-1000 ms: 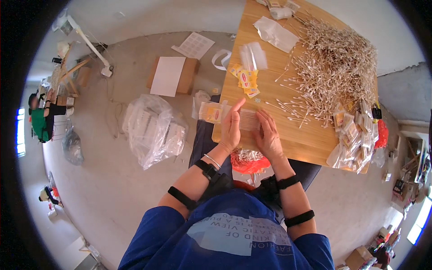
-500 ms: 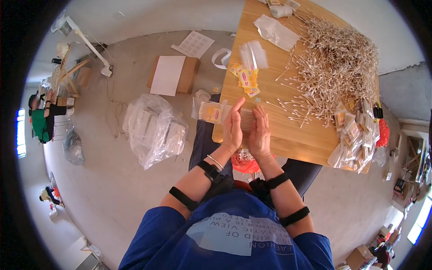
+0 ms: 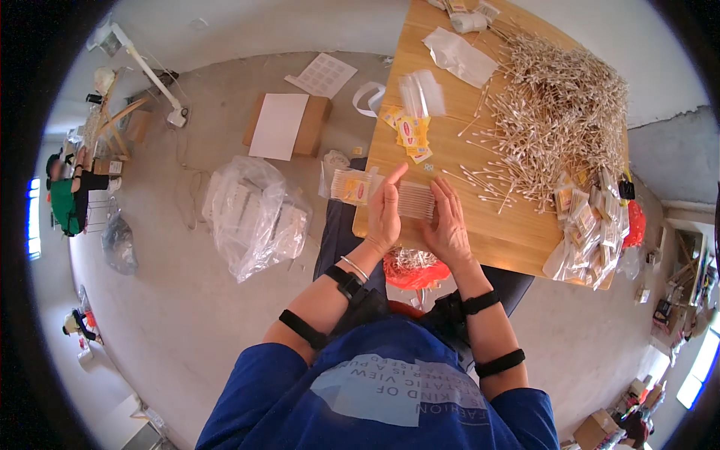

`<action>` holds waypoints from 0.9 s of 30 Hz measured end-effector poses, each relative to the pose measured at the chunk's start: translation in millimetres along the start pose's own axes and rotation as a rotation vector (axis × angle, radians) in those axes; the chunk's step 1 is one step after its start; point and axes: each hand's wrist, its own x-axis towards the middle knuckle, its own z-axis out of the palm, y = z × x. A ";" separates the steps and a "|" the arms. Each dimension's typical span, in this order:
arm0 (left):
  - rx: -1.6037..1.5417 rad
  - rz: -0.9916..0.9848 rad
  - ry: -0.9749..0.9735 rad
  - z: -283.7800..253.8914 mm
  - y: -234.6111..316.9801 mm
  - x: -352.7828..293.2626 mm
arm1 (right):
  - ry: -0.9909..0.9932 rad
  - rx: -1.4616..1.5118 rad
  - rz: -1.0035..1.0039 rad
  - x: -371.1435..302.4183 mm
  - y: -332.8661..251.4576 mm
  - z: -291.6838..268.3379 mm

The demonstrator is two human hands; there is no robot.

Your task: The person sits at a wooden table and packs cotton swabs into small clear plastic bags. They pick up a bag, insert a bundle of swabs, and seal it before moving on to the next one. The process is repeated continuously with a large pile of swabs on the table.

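Note:
A flat row of cotton swabs (image 3: 415, 200) lies on the wooden table near its front edge, side by side. My left hand (image 3: 385, 214) stands along the row's left end, fingers stretched out. At the right end is my right hand (image 3: 448, 223), also with straight fingers, tilted outward and close to or touching the swabs. Just left of my left hand, a clear packet of swabs with a yellow label (image 3: 350, 187) sits at the table's edge. Yellow cards (image 3: 412, 133) lie in a fanned pile beyond my hands, with clear plastic sleeves (image 3: 422, 93) above them.
A large heap of loose swabs (image 3: 566, 112) covers the table's far right. Filled packets (image 3: 589, 225) pile up at the right corner. Below the front edge is a red bag of swabs (image 3: 411, 268). A plastic-wrapped bundle (image 3: 259, 217) and a cardboard box (image 3: 315, 124) rest on the floor at left.
My right hand has moved to the right, away from my left, and its fingers have tilted outward. More of the swab row shows between my hands. My left hand has hardly moved.

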 end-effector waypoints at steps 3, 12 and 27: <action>0.040 0.021 0.013 2.3 2.3 -0.1 | -0.016 -0.023 -0.010 -0.6 4.3 4.8; 0.107 -0.005 0.028 5.3 9.0 -1.7 | -0.014 -0.273 -0.091 -4.8 2.3 31.5; 0.075 -0.019 -0.029 -0.1 14.5 -1.1 | -0.199 -0.490 -0.056 -9.6 -11.4 24.7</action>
